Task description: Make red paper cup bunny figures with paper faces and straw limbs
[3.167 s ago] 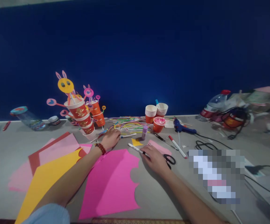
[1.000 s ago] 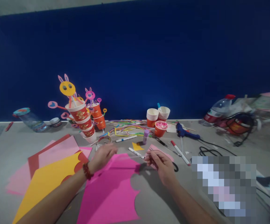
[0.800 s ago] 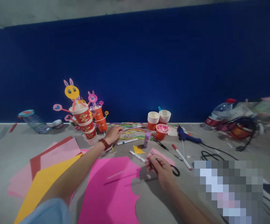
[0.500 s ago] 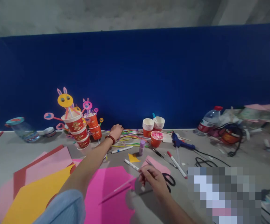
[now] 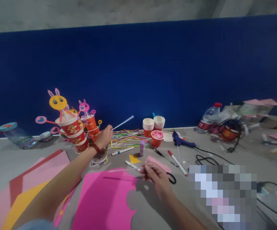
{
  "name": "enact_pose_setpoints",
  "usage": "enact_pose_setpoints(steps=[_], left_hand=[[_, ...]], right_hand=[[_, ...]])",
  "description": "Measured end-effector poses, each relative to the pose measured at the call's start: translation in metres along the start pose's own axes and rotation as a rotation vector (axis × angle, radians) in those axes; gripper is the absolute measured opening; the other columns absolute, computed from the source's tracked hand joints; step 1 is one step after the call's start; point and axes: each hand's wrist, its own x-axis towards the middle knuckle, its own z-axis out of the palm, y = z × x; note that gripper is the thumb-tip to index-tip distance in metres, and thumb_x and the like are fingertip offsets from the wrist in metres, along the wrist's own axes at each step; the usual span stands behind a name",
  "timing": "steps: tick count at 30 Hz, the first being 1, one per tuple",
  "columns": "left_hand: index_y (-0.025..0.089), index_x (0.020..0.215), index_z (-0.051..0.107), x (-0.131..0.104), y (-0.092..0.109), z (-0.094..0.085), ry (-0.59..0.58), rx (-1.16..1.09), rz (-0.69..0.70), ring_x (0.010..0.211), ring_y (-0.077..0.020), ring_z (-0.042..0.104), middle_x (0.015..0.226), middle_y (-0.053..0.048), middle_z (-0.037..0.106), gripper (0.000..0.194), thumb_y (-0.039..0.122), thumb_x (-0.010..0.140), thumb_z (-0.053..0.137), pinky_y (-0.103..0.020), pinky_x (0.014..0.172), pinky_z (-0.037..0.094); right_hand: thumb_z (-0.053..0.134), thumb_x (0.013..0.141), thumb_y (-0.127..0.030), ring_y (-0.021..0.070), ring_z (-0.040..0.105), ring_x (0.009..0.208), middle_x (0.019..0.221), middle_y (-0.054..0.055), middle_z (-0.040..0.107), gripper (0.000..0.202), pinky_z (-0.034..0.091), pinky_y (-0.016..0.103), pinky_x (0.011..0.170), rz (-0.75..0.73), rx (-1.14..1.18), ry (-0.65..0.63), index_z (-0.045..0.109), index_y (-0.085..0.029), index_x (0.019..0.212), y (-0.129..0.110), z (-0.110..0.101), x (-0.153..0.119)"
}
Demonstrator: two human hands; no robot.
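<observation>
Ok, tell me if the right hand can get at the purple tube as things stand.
Probably yes: the purple tube stands upright just beyond the right hand, with nothing tall between them, though that hand holds a thin pale stick.

Stick (image 5: 119,170) over the paper sheet (image 5: 105,201), glue stick (image 5: 142,149) behind, paper cups (image 5: 148,125) farther back, glue gun (image 5: 183,142) rightward.

A: First stick?
B: White stick (image 5: 123,122), slim, straight. Lower end in the left grip (image 5: 104,136); free end slants up to the right, raised clear of the table (image 5: 188,198).
A: Second?
B: Pale stick (image 5: 118,171), thinner-looking, blurred. One end in the right grip (image 5: 155,177), the rest pointing left, near level, over the far part of the pink sheet (image 5: 105,204).
A: Touching the paper?
B: Apart; dark shadow below it.
</observation>
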Motion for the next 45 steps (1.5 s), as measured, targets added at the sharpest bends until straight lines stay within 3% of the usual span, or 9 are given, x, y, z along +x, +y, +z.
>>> enact_pose_setpoints(steps=[6,11,15,20,26,30,35,40,45], left_hand=[[0.024,0.112,0.058,-0.128,0.04,-0.013,0.006,-0.138,0.274,0.114,-0.0221,0.066,0.119,-0.01,0.07,0.023,0.021,0.101,0.038,-0.041,0.103,0.052],[0.024,0.098,0.061,-0.168,0.061,-0.018,-0.039,-0.168,0.502,0.113,-0.0233,0.064,0.121,-0.01,0.07,0.024,0.01,0.095,0.042,-0.045,0.106,0.048],[0.022,0.098,0.061,-0.157,0.05,-0.017,-0.112,-0.141,0.488,0.089,-0.0215,0.066,0.1,-0.009,0.071,0.024,0.011,0.097,0.04,-0.034,0.083,0.055],[0.021,0.099,0.061,-0.148,0.037,-0.004,-0.056,-0.083,0.498,0.084,-0.0205,0.066,0.097,-0.008,0.071,0.023,0.014,0.099,0.038,-0.033,0.079,0.054],[0.019,0.111,0.063,-0.138,0.021,0.005,0.037,-0.084,0.627,0.096,-0.0222,0.067,0.105,-0.009,0.073,0.02,0.022,0.099,0.047,-0.036,0.087,0.055],[0.017,0.117,0.066,-0.087,-0.001,-0.005,-0.065,0.109,0.504,0.115,-0.0274,0.061,0.121,-0.013,0.07,0.028,0.014,0.095,0.049,-0.045,0.103,0.048],[0.018,0.11,0.072,-0.032,-0.01,0.008,-0.09,0.152,0.391,0.13,-0.0328,0.048,0.137,-0.016,0.059,0.026,0.013,0.092,0.054,-0.05,0.106,0.043],[0.019,0.088,0.074,-0.024,0.001,0.036,-0.176,0.139,0.365,0.113,-0.0298,0.056,0.115,-0.013,0.067,0.01,0.018,0.087,0.064,-0.042,0.094,0.047],[0.018,0.094,0.068,-0.014,0.009,0.036,-0.194,0.117,0.262,0.101,-0.0272,0.061,0.097,-0.011,0.07,0.015,0.016,0.091,0.053,-0.039,0.092,0.044]], right_hand=[[0.085,0.072,-0.054,0.022,0.067,0.068,0.082,0.008,0.077,0.037,0.056,0.035,0.061,-0.016,0.028,0.019,0.079,-0.021,0.089,0.009,0.002,-0.001],[0.081,0.077,-0.052,0.0194,0.065,0.056,0.08,0.007,0.076,0.032,0.052,0.036,0.057,0.059,0.019,-0.138,0.077,-0.022,0.088,0.015,0.01,-0.012],[0.08,0.081,-0.044,0.0194,0.066,0.061,0.082,0.006,0.075,0.041,0.053,0.036,0.06,-0.007,0.035,-0.293,0.071,-0.025,0.117,0.008,0.006,-0.015],[0.08,0.082,-0.034,0.0184,0.068,0.069,0.107,0.008,0.074,0.07,0.057,0.036,0.064,-0.198,-0.095,-0.383,0.05,-0.037,0.146,0.004,-0.001,-0.015],[0.07,0.09,-0.045,0.0219,0.071,0.071,0.09,0.011,0.077,0.029,0.06,0.039,0.07,-0.233,-0.162,-0.208,0.079,-0.02,0.102,0.001,0.0,-0.016],[0.075,0.086,-0.046,0.0211,0.071,0.071,0.092,0.01,0.077,0.029,0.061,0.038,0.072,-0.167,-0.145,-0.124,0.077,-0.021,0.101,-0.002,-0.001,-0.014],[0.075,0.085,-0.048,0.0174,0.068,0.06,0.082,0.009,0.076,0.03,0.059,0.033,0.062,-0.148,-0.156,-0.239,0.077,-0.018,0.09,0.005,-0.001,-0.011],[0.074,0.086,-0.049,0.0156,0.067,0.058,0.079,0.008,0.075,0.032,0.055,0.029,0.058,-0.143,-0.185,-0.292,0.076,-0.017,0.087,0.006,-0.003,-0.009],[0.072,0.088,-0.048,0.0142,0.065,0.058,0.079,0.007,0.075,0.031,0.054,0.027,0.058,-0.138,-0.221,-0.32,0.076,-0.017,0.088,0.003,-0.004,-0.008]])
